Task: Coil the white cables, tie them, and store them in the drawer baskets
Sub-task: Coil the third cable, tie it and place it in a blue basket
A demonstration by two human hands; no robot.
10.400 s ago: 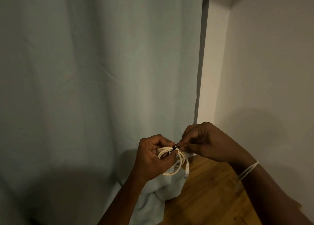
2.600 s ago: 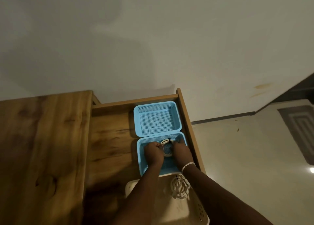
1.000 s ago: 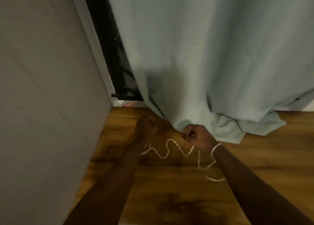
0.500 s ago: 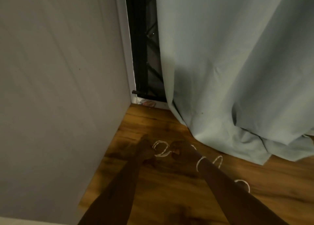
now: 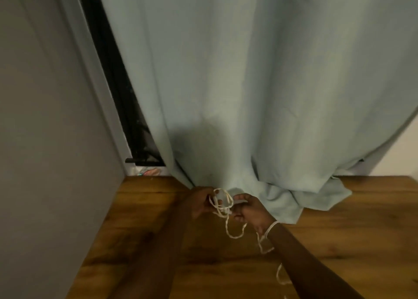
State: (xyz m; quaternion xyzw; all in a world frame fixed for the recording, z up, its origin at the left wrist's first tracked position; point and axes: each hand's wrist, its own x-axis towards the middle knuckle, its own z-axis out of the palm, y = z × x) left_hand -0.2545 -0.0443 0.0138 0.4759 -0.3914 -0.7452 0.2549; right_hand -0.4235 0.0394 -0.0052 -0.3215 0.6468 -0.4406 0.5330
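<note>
A white cable point(image 5: 222, 205) is gathered into a few loose loops between my two hands, just above the wooden tabletop point(image 5: 158, 242). My left hand point(image 5: 200, 202) grips the loops from the left. My right hand point(image 5: 251, 212) pinches the cable from the right; a white band circles that wrist. The rest of the cable trails in wavy bends down the table beside and under my right forearm, toward the lower edge of the view. The drawer and its baskets are out of sight.
A pale blue curtain point(image 5: 260, 84) hangs right behind my hands, its hem bunched on the table. A grey wall point(image 5: 45, 140) closes off the left side. A dark window gap point(image 5: 126, 108) shows between wall and curtain.
The cable lay spread in waves on the table a second ago; its near end is now lifted into loops held between both hands. The view has swung right, toward the curtain.
</note>
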